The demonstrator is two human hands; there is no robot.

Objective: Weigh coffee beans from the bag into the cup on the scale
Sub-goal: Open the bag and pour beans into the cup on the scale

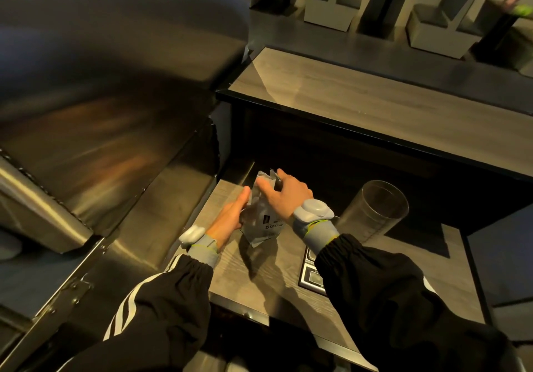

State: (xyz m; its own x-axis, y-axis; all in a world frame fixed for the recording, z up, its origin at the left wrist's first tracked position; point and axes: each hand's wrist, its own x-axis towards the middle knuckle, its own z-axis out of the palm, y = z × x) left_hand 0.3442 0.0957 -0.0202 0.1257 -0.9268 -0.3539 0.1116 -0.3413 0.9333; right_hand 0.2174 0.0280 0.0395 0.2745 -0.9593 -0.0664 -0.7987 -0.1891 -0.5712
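A grey coffee bag (261,223) with a dark label stands upright on the low wooden counter (259,279). My left hand (230,217) presses against the bag's left side. My right hand (285,194) grips the bag's folded top from above. To the right, a clear plastic cup (375,210) stands on a dark scale (313,275), whose front edge shows beneath my right forearm. No beans are visible in the cup.
A raised wooden bar top (375,103) runs behind and above the counter. A large steel surface (101,146) slopes along the left. Grey seats and dark tables (389,2) stand in the far background.
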